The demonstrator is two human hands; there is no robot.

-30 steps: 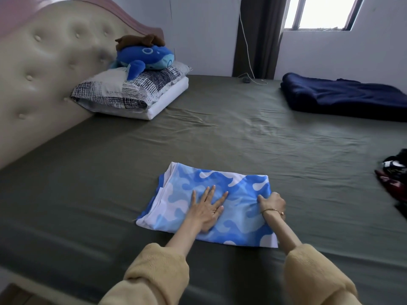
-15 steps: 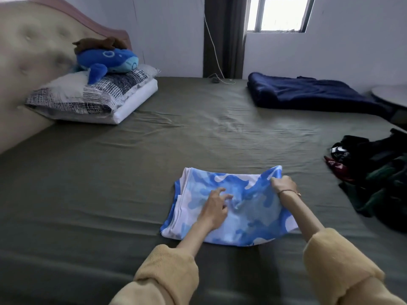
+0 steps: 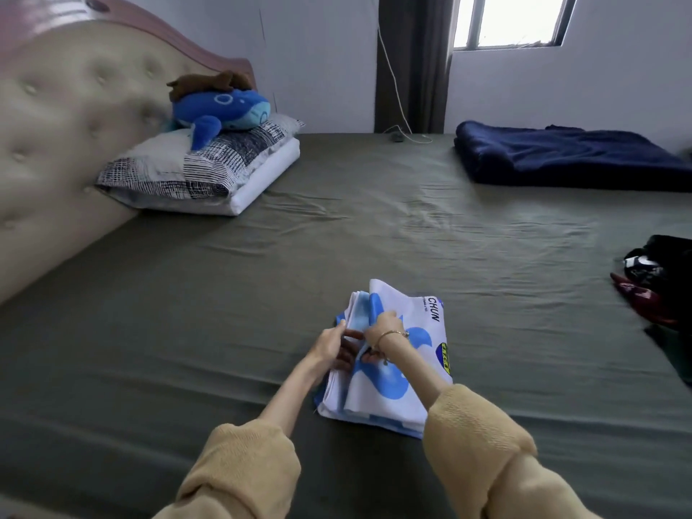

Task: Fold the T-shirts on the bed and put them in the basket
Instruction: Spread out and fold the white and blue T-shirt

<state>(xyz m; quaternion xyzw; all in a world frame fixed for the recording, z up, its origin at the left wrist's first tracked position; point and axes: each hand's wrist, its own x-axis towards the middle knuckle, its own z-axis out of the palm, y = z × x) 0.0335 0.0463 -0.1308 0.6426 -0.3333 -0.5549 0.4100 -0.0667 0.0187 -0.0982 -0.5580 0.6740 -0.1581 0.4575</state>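
Observation:
A blue-and-white patterned T-shirt [image 3: 397,383] lies folded into a narrow stack on the olive bed sheet [image 3: 262,294], near the bed's front edge. My right hand [image 3: 385,327] grips the shirt's right half and has carried it over to the left, so the white underside with printed letters faces up. My left hand [image 3: 331,344] holds the left edge of the stack, fingers tucked between the layers. A heap of dark T-shirts [image 3: 659,279] lies at the right edge of the bed. No basket is in view.
Two stacked pillows [image 3: 194,174] with a blue plush toy [image 3: 221,110] sit by the padded headboard [image 3: 56,144] at the back left. A folded navy blanket [image 3: 569,155] lies at the back right. A cable [image 3: 400,136] trails onto the bed by the curtain.
My right hand lifted the shirt's right edge and swung it over to the left, halving the shirt. My left hand went from pressing flat on the shirt to holding its left edge.

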